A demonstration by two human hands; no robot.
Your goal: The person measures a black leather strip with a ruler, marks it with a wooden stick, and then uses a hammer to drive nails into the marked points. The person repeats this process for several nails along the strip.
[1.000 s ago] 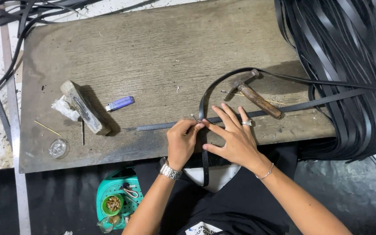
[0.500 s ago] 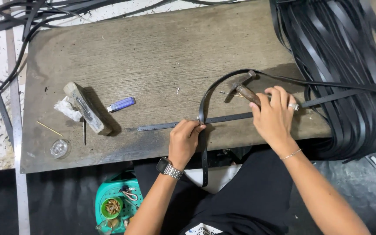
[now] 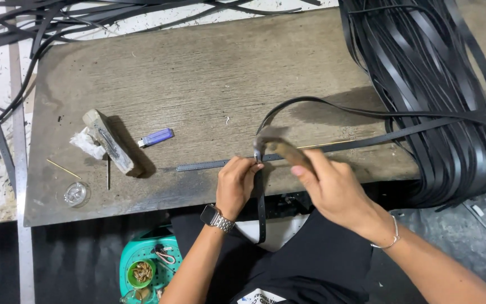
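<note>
Change since earlier: right hand [image 3: 336, 188] is no longer resting out on the hammer to the right; it is now gripping the hammer [image 3: 279, 147] by its wooden handle and holding it over the strap beside the left hand [image 3: 237, 183], the head blurred with motion
Left hand: closed in a pinch, fingertips pressing the black strap [image 3: 215, 164] flat where two lengths are crossing
Right hand: closed around the hammer handle, head pointing left and hanging just above the pinch point
Key relation: hammer head is sitting just right of and above the left fingertips, almost touching them; the strike spot is lying between the two hands
Strap axis: running left to right along the near edge, with one tail hanging down over the edge [image 3: 260, 208] and a loop arching away toward the far right
Nearer hand: left is on the strap itself, right is reaching it only through the tool
Surface: worn wooden tabletop [image 3: 198, 73], scuffed and dusty
Around: grey stone block [image 3: 108, 141], purple lighter [image 3: 157, 137], small round glass dish [image 3: 76, 194] at the left; big heap of black straps [image 3: 434, 84] at the right; teal basket [image 3: 147, 270] below the edge
</note>
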